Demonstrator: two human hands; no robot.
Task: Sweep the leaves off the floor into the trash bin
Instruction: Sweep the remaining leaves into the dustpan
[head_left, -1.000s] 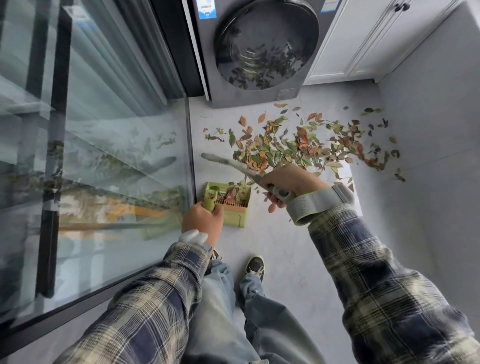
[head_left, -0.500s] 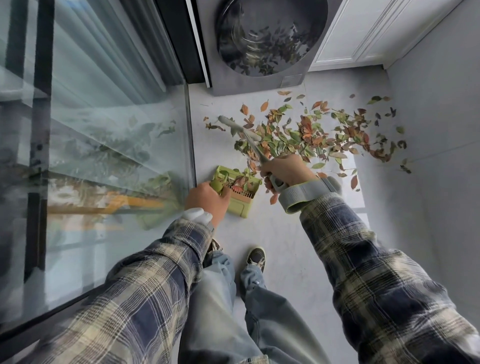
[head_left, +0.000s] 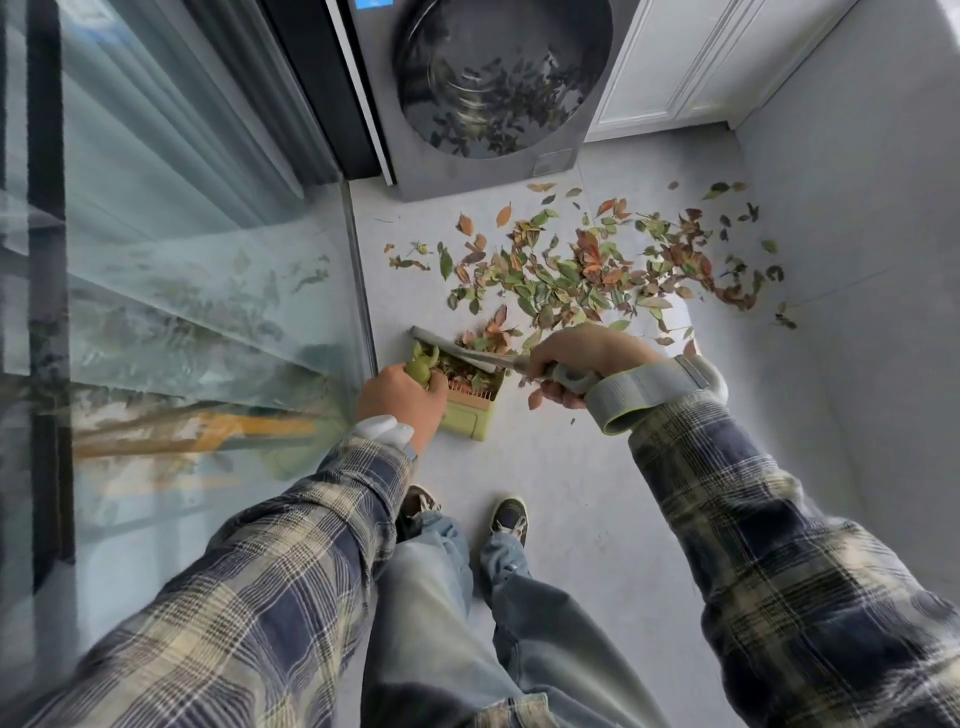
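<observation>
A spread of green, orange and brown leaves (head_left: 582, 270) lies on the grey floor in front of a washing machine. My left hand (head_left: 402, 397) grips the handle of a small green dustpan (head_left: 470, 413) that rests on the floor with leaves in it. My right hand (head_left: 587, 358) grips the grey handle of a hand brush (head_left: 457, 351). The brush head lies across the dustpan's mouth, at the near edge of the leaf pile. No trash bin is in view.
A glass sliding door (head_left: 171, 291) runs along the left. The grey washing machine (head_left: 493, 88) stands at the back, white cabinet doors (head_left: 691, 62) beside it, and a grey wall (head_left: 872, 260) on the right. My feet (head_left: 509, 514) stand just behind the dustpan.
My right hand has drawn the brush back from the leaf pile to the dustpan's mouth, bringing leaves with it. My left hand has kept its hold on the dustpan.
</observation>
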